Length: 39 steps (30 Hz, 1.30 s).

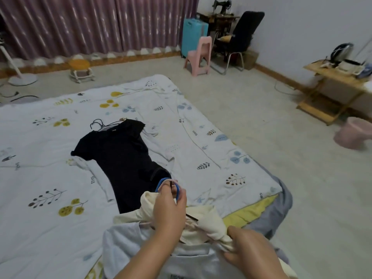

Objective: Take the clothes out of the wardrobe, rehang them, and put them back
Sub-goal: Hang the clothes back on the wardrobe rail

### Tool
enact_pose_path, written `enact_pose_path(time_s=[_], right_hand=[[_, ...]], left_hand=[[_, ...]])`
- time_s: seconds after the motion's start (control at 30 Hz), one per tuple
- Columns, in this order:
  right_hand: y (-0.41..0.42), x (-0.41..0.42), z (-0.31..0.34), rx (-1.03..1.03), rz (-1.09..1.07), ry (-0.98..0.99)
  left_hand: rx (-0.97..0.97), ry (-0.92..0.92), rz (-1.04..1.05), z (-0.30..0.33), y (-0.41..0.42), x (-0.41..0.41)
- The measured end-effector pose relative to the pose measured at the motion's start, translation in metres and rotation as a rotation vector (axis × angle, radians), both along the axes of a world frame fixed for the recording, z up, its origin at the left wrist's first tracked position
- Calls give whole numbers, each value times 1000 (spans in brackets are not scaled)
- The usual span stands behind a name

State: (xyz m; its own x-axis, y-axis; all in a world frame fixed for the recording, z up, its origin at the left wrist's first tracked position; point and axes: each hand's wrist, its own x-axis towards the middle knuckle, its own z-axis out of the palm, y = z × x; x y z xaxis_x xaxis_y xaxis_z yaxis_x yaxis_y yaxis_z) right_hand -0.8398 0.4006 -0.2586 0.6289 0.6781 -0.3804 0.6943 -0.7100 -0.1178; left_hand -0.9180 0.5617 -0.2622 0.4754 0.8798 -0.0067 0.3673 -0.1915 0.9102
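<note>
Right hand [247, 252] grips soft cream garment [209, 220]; left hand [171, 206] pinches curved blue hanger hook [177, 190].

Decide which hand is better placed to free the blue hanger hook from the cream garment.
Left. The left hand already pinches the blue hanger hook; the right hand grips the cream garment.

Two bare forearms reach in from the bottom edge, no sleeves on either. The left hand [170, 210] and right hand [248, 251] carry no rings, watch or gloves.
</note>
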Motion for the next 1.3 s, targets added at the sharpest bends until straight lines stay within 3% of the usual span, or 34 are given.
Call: enact_pose_path(time_s=[0.13,0.3,0.47,0.83,1.13,1.3], right_hand=[[-32,0,34,8,-83,66],[-83,-11,92,130,-181,-6],[-148,-28,144,349,-244,-94],[-308,-92,225,643,-455,79],[-387,-163,266,908,-528,317],[-400,-199,269,1111,-711,297]], left_hand=[[-106,-182,-24,42,-25,1],[-224,-399,-158,103,-65,6],[-175,-533,-376,171,-124,10],[-94,-662,-822,292,-287,-14],[-354,-652,-1104,345,-387,-34],[-376,-546,-1386,359,-419,-27]])
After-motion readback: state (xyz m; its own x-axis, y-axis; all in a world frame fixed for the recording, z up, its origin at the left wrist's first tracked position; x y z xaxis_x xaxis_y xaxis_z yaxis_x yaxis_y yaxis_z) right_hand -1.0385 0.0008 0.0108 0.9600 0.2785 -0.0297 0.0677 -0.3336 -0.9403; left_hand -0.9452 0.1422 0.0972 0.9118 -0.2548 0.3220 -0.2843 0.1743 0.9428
